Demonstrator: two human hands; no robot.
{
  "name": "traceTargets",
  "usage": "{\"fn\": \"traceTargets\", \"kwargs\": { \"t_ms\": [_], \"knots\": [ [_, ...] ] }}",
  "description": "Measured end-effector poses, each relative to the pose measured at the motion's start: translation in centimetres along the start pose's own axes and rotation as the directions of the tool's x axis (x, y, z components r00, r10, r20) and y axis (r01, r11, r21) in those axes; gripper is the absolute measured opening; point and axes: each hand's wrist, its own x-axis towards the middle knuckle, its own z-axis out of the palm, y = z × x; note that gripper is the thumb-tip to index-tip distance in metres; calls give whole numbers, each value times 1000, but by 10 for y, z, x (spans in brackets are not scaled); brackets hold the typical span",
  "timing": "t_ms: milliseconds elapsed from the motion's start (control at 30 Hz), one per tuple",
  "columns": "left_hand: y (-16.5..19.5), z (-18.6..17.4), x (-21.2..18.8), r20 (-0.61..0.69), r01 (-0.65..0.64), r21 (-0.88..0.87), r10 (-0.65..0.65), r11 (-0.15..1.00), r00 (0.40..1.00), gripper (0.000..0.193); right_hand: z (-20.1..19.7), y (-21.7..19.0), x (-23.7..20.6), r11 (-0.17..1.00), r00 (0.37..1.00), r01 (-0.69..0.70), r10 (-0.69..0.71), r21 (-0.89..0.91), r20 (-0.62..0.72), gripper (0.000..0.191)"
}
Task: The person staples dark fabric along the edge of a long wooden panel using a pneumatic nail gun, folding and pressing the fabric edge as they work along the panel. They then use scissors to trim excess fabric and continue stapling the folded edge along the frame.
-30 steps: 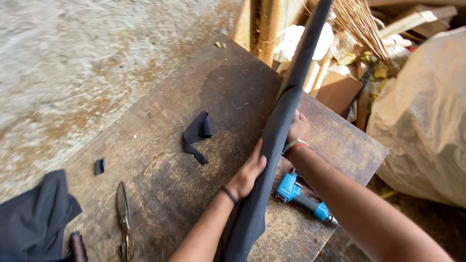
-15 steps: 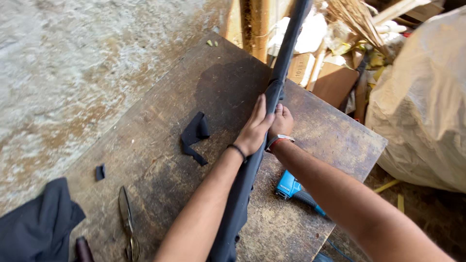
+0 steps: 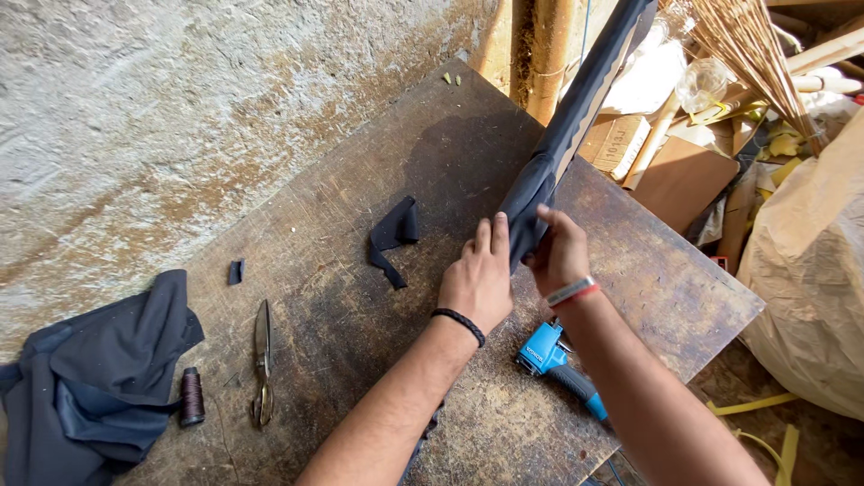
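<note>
A long narrow piece wrapped in dark fabric point(image 3: 576, 112) slants from the top of the view down over the worn wooden table point(image 3: 378, 162). My left hand point(image 3: 480, 279) presses against its left side, fingers on the cloth. My right hand point(image 3: 558, 252) pinches the cloth from the right side. Both hands meet at the same spot on the piece. A black band circles my left wrist, and a white and red band my right.
A dark fabric scrap point(image 3: 393, 236) lies left of my hands. Scissors point(image 3: 263, 360), a brown thread spool point(image 3: 191, 396) and a pile of dark cloth point(image 3: 99, 378) lie at lower left. A blue power tool point(image 3: 553, 360) lies near the table's right edge. Cardboard boxes point(image 3: 630, 144), a broom and a sack point(image 3: 810, 288) crowd the right.
The wrapped piece has been drawn upward and away, so its lower part no longer runs past my arms. Both hands have slid up and closed together on the cloth.
</note>
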Motion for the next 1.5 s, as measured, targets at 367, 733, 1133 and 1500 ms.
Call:
{"fn": "traceTargets", "kwargs": {
  "t_ms": [367,733,1133,1500],
  "knots": [
    [-19,16,45,-130,163,-337,-217,928,968,24,28,-100,6,-291,390,878,-25,-379,921,27],
    [-19,7,43,29,301,-599,-356,742,934,30,53,-92,37,-389,487,831,166,-397,857,20],
    [-19,17,51,-208,52,-267,-110,962,972,28,62,-111,43,-50,253,967,264,-249,931,35],
    [-54,59,69,-10,136,-881,-306,453,952,17,77,-122,36,-99,265,964,447,-247,854,37]
  ]
}}
